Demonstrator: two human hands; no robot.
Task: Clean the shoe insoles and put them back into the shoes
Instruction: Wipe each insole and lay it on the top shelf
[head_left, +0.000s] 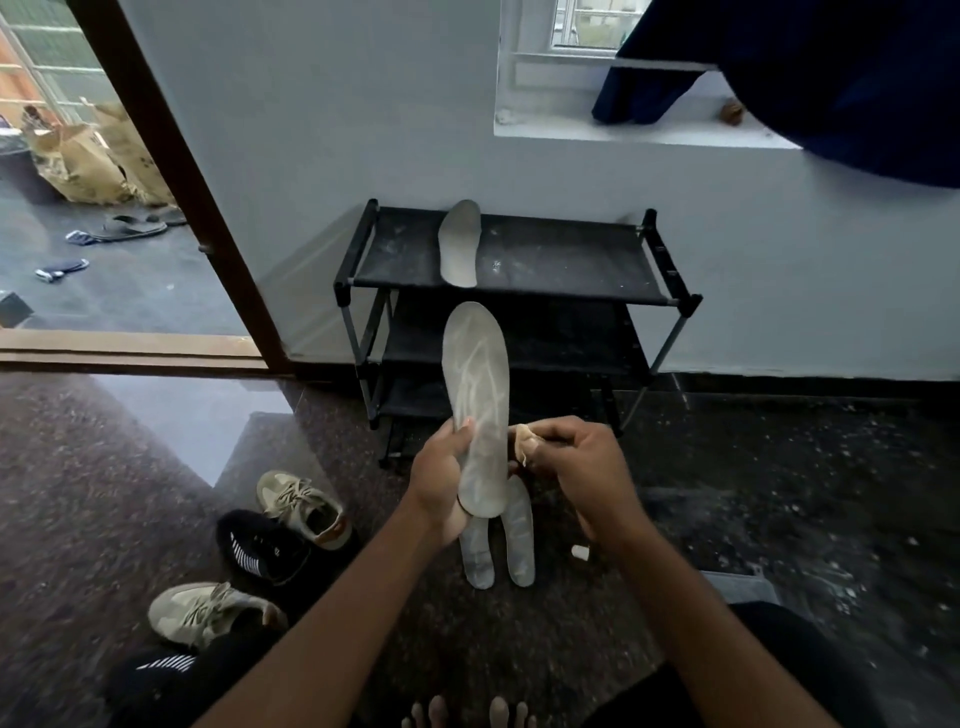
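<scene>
Far left, an open doorway (171, 171); outside it we see brown paper bags (88, 156) and dark sandals (135, 226) on the ground. Near left, on the polished stone floor (104, 467), the shoes sit in a loose cluster. One beige sneaker (208, 613) is nearest, and a black striped shoe (260, 551) is just beyond it. A second beige sneaker (304, 512) is farther back, touching the black one. Another black striped shoe (161, 670) sits at the near-left edge, partly hidden by the forearm.

Centre: the left hand (441, 478) grips the heel end of the held insole (475, 405), thumb across its face, fingers curled behind. We see this insole upright, toe end up, grey with dusty streaks. Under the hands, two floor insoles (479, 558) lie side by side, close and roughly parallel, their far ends hidden by the hands. Farther off, a rack insole (460, 244) lies on the top shelf of the black shoe rack (571, 260), left of the shelf's middle, toe end toward the wall.

Right of centre, the right hand (576, 462) has its fingers curled and pinches a small pale wad (522, 439) held against the right edge of the held insole. We cannot tell if it is cloth or tissue. A small white object (580, 552) lies on the floor just right of the floor insoles. Far right, a dark blue curtain (831, 78) drapes over the window sill (623, 130).
</scene>
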